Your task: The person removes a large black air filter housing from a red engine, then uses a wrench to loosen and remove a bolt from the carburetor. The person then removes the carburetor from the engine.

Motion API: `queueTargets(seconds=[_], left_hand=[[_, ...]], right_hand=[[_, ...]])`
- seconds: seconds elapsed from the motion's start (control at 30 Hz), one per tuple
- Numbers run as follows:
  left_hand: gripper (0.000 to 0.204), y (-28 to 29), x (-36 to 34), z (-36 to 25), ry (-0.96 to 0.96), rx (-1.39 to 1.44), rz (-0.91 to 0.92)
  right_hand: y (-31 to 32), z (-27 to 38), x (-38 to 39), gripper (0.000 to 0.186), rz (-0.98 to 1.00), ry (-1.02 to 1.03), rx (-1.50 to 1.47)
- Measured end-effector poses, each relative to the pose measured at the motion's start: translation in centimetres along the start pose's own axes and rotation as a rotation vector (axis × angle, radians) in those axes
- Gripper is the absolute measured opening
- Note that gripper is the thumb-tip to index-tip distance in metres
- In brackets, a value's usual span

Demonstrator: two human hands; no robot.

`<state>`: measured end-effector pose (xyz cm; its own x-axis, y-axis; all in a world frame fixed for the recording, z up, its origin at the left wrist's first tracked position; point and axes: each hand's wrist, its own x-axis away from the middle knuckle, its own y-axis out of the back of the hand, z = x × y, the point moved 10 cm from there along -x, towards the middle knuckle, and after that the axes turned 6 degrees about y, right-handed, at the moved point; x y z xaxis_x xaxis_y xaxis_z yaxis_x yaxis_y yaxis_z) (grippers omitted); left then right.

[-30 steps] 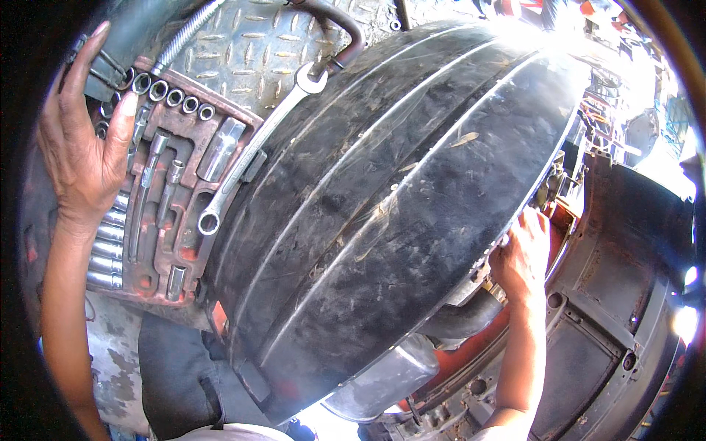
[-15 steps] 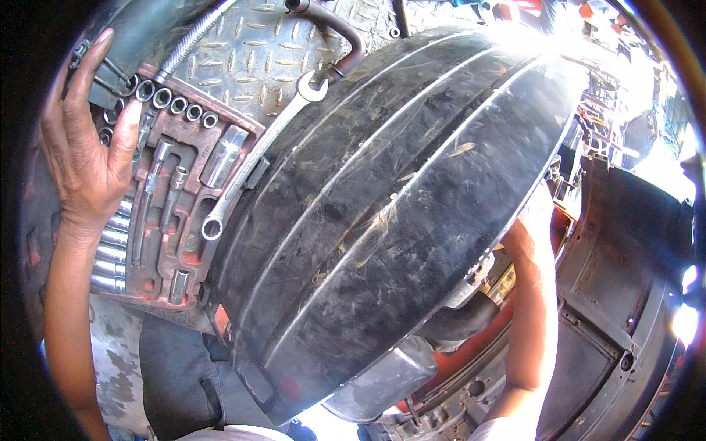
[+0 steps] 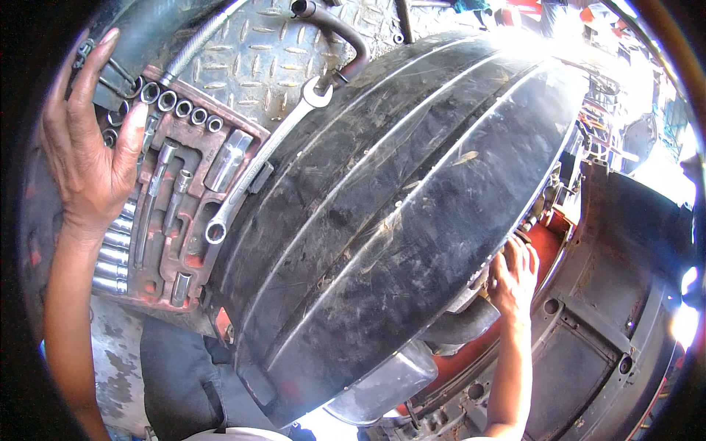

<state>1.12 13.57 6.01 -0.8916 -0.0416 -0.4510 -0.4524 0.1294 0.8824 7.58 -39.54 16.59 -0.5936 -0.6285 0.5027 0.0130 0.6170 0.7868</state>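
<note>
My left hand (image 3: 94, 151) is raised with fingers spread beside a worn reddish socket-set tray (image 3: 246, 126), holding nothing; whether it touches the tray I cannot tell. Sockets and extension bars sit in the tray's slots. Along its right side lies a combination wrench (image 3: 268, 151), open end up by the large black ribbed panel (image 3: 382, 213). My right hand (image 3: 512, 278) is at the panel's lower right edge, beside the machinery under it. Its fingers are bent and closed there; the tips, and whatever they grip, are hidden.
Diamond-pattern metal plate (image 3: 246, 55) spreads behind the tray, with a bent, rusty pipe (image 3: 342, 29) on it. Below the panel are a grey canister-like part (image 3: 386, 386) and a black duct (image 3: 463, 323). A dark metal body panel (image 3: 625, 257) stands at right. Strong glare washes out the far right.
My right hand has drawn back toward me from behind the panel edge, so its knuckles and bent fingers now show. The left hand stays spread by the tray; the view has shifted slightly.
</note>
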Motion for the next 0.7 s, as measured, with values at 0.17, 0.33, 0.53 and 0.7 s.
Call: queueTargets(seconds=[0.17,0.33,0.53,0.7], left_hand=[[0.065,-0.4,0.3,0.0,-0.018,0.019,0.04],[0.064,-0.7,0.4,-0.1,-0.026,-0.05,0.046],[0.065,-0.6,0.3,-0.1,-0.042,0.003,0.034],[0.067,-0.4,0.4,0.1,0.001,0.029,0.019]], right_hand=[[3.4,0.3,-1.9,0.038,-0.053,-0.112,-0.147],[4.4,0.6,-5.7,0.031,-0.045,-0.156,-0.119],[2.8,0.4,-8.2,0.025,0.077,-0.166,-0.156],[2.1,0.0,-9.8,0.026,0.129,-0.145,-0.094]])
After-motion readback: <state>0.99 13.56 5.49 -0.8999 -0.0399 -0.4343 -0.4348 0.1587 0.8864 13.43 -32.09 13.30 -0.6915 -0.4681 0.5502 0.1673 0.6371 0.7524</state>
